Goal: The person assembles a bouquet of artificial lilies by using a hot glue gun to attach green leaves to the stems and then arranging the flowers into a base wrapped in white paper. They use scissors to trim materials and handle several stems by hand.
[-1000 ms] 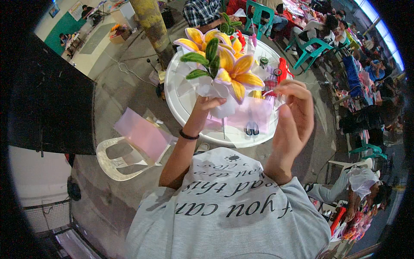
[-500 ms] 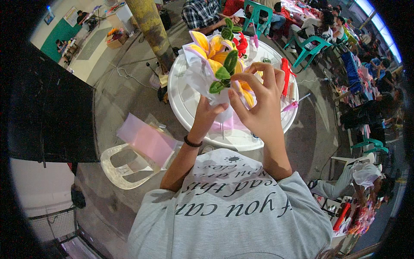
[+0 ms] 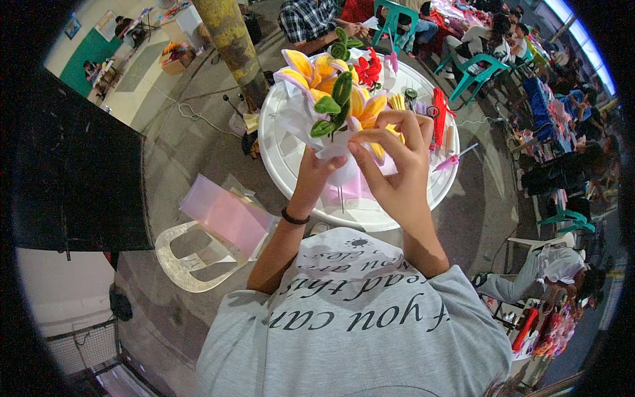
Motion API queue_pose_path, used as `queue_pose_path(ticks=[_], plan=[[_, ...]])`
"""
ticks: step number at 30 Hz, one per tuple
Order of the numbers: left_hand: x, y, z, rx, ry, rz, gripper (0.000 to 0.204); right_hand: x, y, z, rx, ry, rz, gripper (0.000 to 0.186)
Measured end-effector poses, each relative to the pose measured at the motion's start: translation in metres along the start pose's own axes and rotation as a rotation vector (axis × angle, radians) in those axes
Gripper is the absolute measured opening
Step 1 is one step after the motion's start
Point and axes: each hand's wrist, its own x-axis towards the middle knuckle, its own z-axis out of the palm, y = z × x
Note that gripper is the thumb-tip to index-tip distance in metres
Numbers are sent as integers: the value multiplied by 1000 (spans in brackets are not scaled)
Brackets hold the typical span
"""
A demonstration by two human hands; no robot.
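My left hand (image 3: 319,173) is closed around the lower part of a bouquet, where white wrapping paper (image 3: 296,118) gathers over its stems. Yellow flowers with pale purple edges (image 3: 315,71) and fuzzy green leaves (image 3: 341,89) rise out of the paper. Thin wire ends (image 3: 341,198) poke out below the left hand. With thumb and index finger pinched together, my right hand (image 3: 400,155) is at the edge of the white paper, just under the leaves. Its other fingers curl in front of a yellow flower, hiding part of it.
Beneath the bouquet stands a round white table (image 3: 271,152) with a red flower (image 3: 368,69), a bundle of red stems (image 3: 439,116) and a pink glue gun (image 3: 446,163). Left of me, a pale chair (image 3: 173,264) carries pink sheets (image 3: 228,215). A person in a plaid shirt (image 3: 307,23) sits opposite.
The flowers and leaves have shifted slightly left. My right hand's fingertips have moved down from beside the leaves to the paper's edge, and more of the yellow flower shows.
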Motion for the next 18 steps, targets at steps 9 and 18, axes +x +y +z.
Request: queue_pose_path(ticks=[9, 18], plan=[[5, 2, -2, -70, 43, 6, 45, -30, -4, -15, 315, -244, -165, 20], [16, -22, -32, -182, 59, -10, 45, -94, 37, -35, 1187, -708, 729, 7]])
